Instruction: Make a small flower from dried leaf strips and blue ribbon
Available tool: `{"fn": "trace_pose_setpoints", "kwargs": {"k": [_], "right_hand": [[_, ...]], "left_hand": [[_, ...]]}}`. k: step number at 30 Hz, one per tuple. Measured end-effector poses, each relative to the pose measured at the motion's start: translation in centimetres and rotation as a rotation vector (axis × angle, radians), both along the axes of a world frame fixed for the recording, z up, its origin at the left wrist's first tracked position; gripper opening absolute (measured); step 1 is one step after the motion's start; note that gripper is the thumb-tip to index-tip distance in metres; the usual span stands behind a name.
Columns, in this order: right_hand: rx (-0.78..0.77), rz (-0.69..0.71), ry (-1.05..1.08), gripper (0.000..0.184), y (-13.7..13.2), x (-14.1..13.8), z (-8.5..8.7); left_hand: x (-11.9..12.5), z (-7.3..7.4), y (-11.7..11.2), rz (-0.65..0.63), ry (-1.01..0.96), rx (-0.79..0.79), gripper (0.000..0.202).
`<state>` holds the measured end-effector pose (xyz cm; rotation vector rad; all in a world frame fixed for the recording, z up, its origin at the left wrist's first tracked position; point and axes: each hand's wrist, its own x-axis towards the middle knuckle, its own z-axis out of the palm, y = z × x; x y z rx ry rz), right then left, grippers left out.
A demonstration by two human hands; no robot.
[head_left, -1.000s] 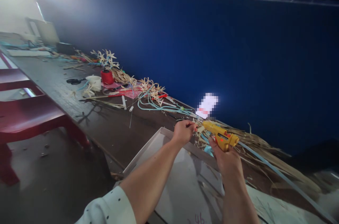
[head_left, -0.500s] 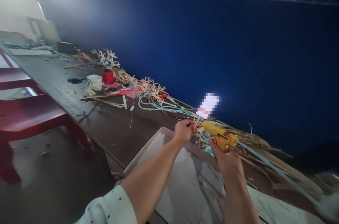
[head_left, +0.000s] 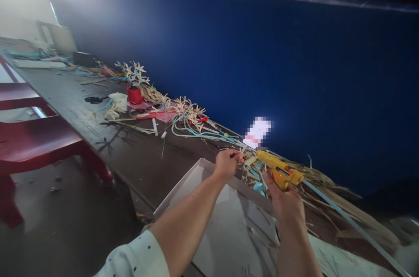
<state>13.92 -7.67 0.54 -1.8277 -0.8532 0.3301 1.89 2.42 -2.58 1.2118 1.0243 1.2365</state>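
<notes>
My right hand (head_left: 288, 200) is wrapped round the handle of a yellow glue gun (head_left: 278, 170), whose nozzle points left toward my other hand. A long pale glue stick (head_left: 347, 218) runs out of the gun's back end. My left hand (head_left: 228, 164) is closed in a pinch, just left of the nozzle and apart from it. What its fingertips hold is too small to make out. Dried straw-like strips (head_left: 250, 165) and a light-blue piece (head_left: 259, 187) lie on the table between the hands. A bright blurred patch (head_left: 258, 132) stands behind them.
Below my forearms sits a shallow white box (head_left: 216, 220). Along the blue wall lie pale straw flowers (head_left: 188, 109), blue cords (head_left: 196, 133), a red thread spool (head_left: 134, 95), a white cup (head_left: 118, 102) and black scissors (head_left: 94, 99). A red chair (head_left: 39, 141) stands at left.
My right hand has drawn the glue gun a little to the right, widening the gap between its nozzle and my left hand. The left hand stays pinched in nearly the same place.
</notes>
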Motion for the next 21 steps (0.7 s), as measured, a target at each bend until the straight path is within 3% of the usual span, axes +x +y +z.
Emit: {"fn": "trace_pose_setpoints", "kwargs": {"k": [3,6,8,11,15,19,21], "right_hand": [[0.016,-0.083,0.091,0.045,-0.1,-0.2,0.3],[0.285,-0.015,0.322,0.044,0.1,0.0,0.5],[0.383,0.024,0.434,0.045,0.1,0.3,0.7],[0.330,-0.005,0.463,0.044,-0.9,1.4,1.3],[0.257,-0.043,0.448,0.041,-4.1,4.5,1.9],[0.177,-0.274,0.434,0.037,-8.6,9.5,1.2],[0.166,-0.293,0.473,0.034,-10.6,11.9,0.4]], "left_hand": [[0.0,-0.2,0.1,-0.001,-0.005,-0.009,0.024],[0.1,-0.2,0.1,0.023,0.026,0.027,0.022],[0.1,-0.2,0.0,0.033,0.045,0.050,0.021],[0.0,0.0,-0.2,0.031,0.064,0.060,0.021],[-0.1,0.4,-0.5,0.013,0.066,0.013,0.022],[-0.2,0.5,-0.6,-0.011,0.038,0.009,0.021],[-0.1,0.5,-0.6,-0.016,0.039,0.012,0.022]]}}
